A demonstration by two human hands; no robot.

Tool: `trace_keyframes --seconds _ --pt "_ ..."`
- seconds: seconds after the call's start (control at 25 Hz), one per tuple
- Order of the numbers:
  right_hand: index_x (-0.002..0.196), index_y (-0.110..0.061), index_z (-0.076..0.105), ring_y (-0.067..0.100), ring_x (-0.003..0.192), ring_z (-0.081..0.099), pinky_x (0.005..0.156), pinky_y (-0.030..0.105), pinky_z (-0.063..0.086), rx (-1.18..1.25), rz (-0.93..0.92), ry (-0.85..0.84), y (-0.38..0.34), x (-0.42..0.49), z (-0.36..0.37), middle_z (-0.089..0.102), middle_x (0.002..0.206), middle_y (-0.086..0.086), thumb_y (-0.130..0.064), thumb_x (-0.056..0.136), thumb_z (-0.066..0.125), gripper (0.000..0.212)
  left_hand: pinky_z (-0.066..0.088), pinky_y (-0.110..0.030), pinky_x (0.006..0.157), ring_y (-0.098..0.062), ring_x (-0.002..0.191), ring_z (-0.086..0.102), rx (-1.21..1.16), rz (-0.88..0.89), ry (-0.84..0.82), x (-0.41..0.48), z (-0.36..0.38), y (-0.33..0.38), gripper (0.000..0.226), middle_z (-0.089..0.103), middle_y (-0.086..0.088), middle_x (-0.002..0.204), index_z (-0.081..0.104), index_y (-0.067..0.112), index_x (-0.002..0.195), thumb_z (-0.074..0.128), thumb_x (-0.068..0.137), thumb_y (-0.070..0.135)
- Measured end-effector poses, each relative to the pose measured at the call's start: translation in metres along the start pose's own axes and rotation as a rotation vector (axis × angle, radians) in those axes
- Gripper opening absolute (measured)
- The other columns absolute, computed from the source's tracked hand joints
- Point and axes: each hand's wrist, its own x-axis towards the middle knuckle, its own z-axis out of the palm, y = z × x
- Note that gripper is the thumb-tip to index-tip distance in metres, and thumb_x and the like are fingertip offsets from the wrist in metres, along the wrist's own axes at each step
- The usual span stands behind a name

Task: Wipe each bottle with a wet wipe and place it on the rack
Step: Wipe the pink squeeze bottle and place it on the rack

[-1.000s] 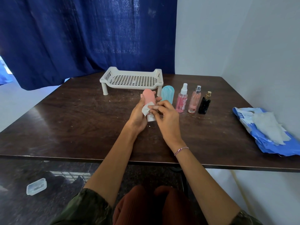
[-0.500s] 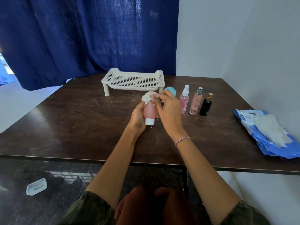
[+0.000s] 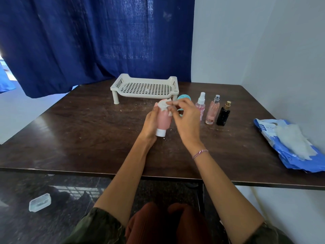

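My left hand [image 3: 149,122] grips a pink tube bottle [image 3: 163,120] that stands on its white cap on the dark table [image 3: 88,131]. My right hand [image 3: 184,120] pinches a crumpled white wet wipe [image 3: 163,105] against the top of that bottle. A white perforated rack [image 3: 146,88] with nothing on it stands just behind. A teal bottle [image 3: 183,98] is mostly hidden by my right hand. To its right stand a pink spray bottle [image 3: 200,104], a pink perfume bottle [image 3: 212,110] and a black bottle [image 3: 223,114].
A blue wet-wipe pack [image 3: 288,148] with a wipe sticking out lies at the table's right edge near the wall. A blue curtain [image 3: 88,41] hangs behind the table. A small clear plastic box [image 3: 40,202] lies on the floor at lower left.
The wipe and my right hand moved from the bottle's lower body up to its top. The bottle came upright on its cap, still held by my left hand.
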Motion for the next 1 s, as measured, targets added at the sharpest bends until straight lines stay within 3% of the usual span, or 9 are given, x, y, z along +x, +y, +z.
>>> trace_keyframes --seconds 0.12,0.24,0.36,0.44,0.56,0.68,0.88,1.0 --pt "0.096 -0.01 0.071 0.007 0.091 0.059 0.082 0.013 0.048 0.028 0.039 0.032 0.0 0.019 -0.003 0.064 0.1 0.0 -0.013 0.083 0.068 0.015 0.052 -0.028 0.063 -0.017 0.082 0.063 0.078 -0.012 -0.018 -0.002 0.001 0.001 0.048 0.063 -0.015 0.105 0.053 0.01 0.125 0.033 0.099 0.045" --pt "0.096 -0.012 0.071 0.005 0.094 0.058 0.081 0.012 0.048 0.069 0.052 -0.001 0.005 0.014 -0.002 0.062 0.099 -0.005 -0.014 0.082 0.068 0.014 0.052 -0.029 0.066 -0.017 0.088 0.063 0.06 -0.01 -0.009 -0.001 -0.001 0.001 0.05 0.062 -0.017 0.113 0.053 0.013 0.126 0.035 0.097 0.05" --pt "0.094 -0.012 0.071 0.004 0.092 0.059 0.079 0.007 0.046 0.13 0.087 -0.039 0.008 0.0 -0.003 0.062 0.097 -0.006 -0.011 0.081 0.069 0.013 0.053 -0.026 0.067 -0.013 0.084 0.063 -0.007 -0.015 0.0 -0.002 0.0 0.003 0.043 0.067 -0.008 0.101 0.06 0.017 0.114 0.03 0.1 0.044" --pt "0.091 -0.012 0.071 0.001 0.087 0.059 0.077 0.005 0.044 0.181 0.105 -0.086 0.009 -0.012 -0.004 0.063 0.093 -0.006 -0.006 0.079 0.069 0.014 0.054 -0.026 0.067 -0.014 0.082 0.065 -0.084 -0.034 0.028 0.0 -0.001 0.004 0.048 0.068 -0.008 0.096 0.057 0.008 0.119 0.03 0.1 0.043" --pt "0.091 -0.014 0.072 0.002 0.086 0.062 0.08 0.015 0.051 0.214 0.14 -0.164 0.014 -0.033 -0.002 0.065 0.092 -0.006 -0.004 0.077 0.071 0.018 0.053 -0.029 0.063 -0.016 0.079 0.065 -0.102 -0.085 0.101 -0.002 -0.002 0.009 0.057 0.062 -0.011 0.102 0.046 0.003 0.131 0.033 0.098 0.047" --pt "0.089 -0.013 0.072 0.005 0.083 0.062 0.081 0.019 0.051 0.2 0.132 -0.236 0.013 -0.053 0.0 0.066 0.09 -0.003 -0.002 0.075 0.071 0.018 0.051 -0.031 0.07 -0.02 0.094 0.06 0.002 -0.131 0.225 -0.004 -0.001 0.012 0.058 0.056 -0.012 0.116 0.044 0.009 0.13 0.034 0.095 0.054" --pt "0.093 -0.012 0.072 -0.002 0.079 0.059 0.075 0.008 0.046 0.127 0.11 -0.056 0.013 -0.045 -0.005 0.064 0.091 -0.005 -0.006 0.078 0.07 0.016 0.052 -0.042 0.086 -0.028 0.104 0.06 -0.02 -0.091 0.185 -0.005 0.002 0.011 0.061 0.056 -0.02 0.125 0.043 0.005 0.134 0.034 0.096 0.052" --pt "0.097 -0.012 0.07 -0.001 0.079 0.058 0.075 0.004 0.044 0.063 0.097 -0.018 0.015 -0.027 -0.004 0.065 0.095 -0.001 -0.01 0.08 0.07 0.017 0.051 -0.042 0.091 -0.029 0.106 0.061 0.077 -0.037 0.126 -0.007 0.003 0.009 0.055 0.059 -0.023 0.122 0.049 0.001 0.13 0.03 0.1 0.044"
